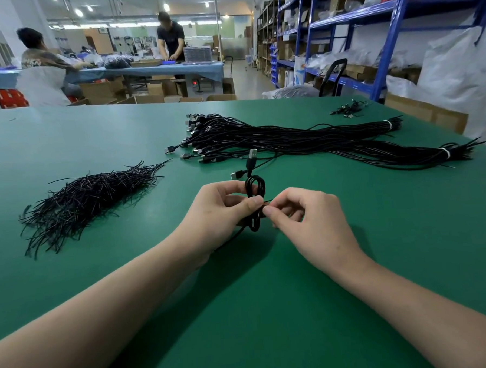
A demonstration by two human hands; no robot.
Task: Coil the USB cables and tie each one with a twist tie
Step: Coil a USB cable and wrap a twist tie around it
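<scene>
A black USB cable (255, 187) is wound into a small oblong coil held just above the green table (93, 141). Its silver USB plug sticks up above the coil. My left hand (215, 210) grips the coil at its middle, thumb across the front. My right hand (302, 209) pinches a thin black twist tie (266, 201) at the coil's right side, fingertip against fingertip with the left thumb. A loose tail of the cable runs down under my left palm.
A heap of black twist ties (90, 194) lies at the left. A long bundle of uncoiled USB cables (304, 142) stretches across the back right, banded in white near its ends. A small cluster of cables (349, 109) sits at the far right edge. Shelving and people are beyond the table.
</scene>
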